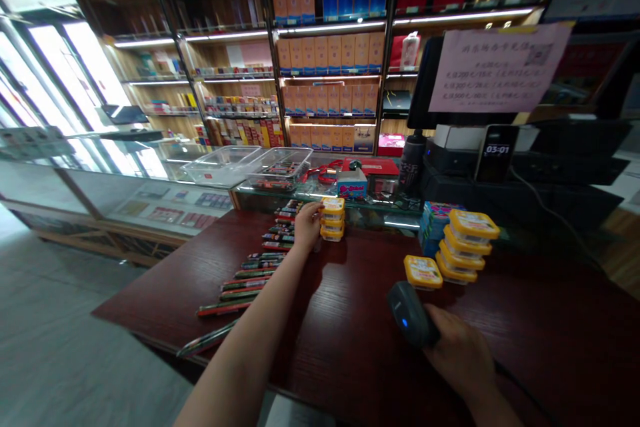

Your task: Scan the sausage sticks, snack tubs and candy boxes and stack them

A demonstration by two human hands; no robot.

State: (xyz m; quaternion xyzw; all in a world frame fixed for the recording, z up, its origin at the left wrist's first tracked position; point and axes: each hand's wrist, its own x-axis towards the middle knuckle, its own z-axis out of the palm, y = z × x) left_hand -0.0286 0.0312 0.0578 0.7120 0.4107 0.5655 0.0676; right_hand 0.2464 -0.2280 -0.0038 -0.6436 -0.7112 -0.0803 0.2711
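Note:
My right hand (463,350) is wrapped round a black handheld barcode scanner (413,315) with a blue light, low over the dark red-brown table. My left hand (307,225) reaches to the far side, its fingers closed on the left side of the top yellow-lidded plastic tub (333,205) of a small stack. Part of the grip is hidden. Just past the scanner lies a single yellow-lidded tub (423,271). Beside it rises a taller stack of such tubs (467,240). Rows of slim, pen-like wrapped sticks (250,283) lie left of my left forearm.
A blue patterned box (434,227) stands behind the taller stack. Clear plastic bins (281,167) and a small blue-pink box (352,184) sit on the glass counter. At the right are a phone (494,152) and a monitor with a pink sign (500,70).

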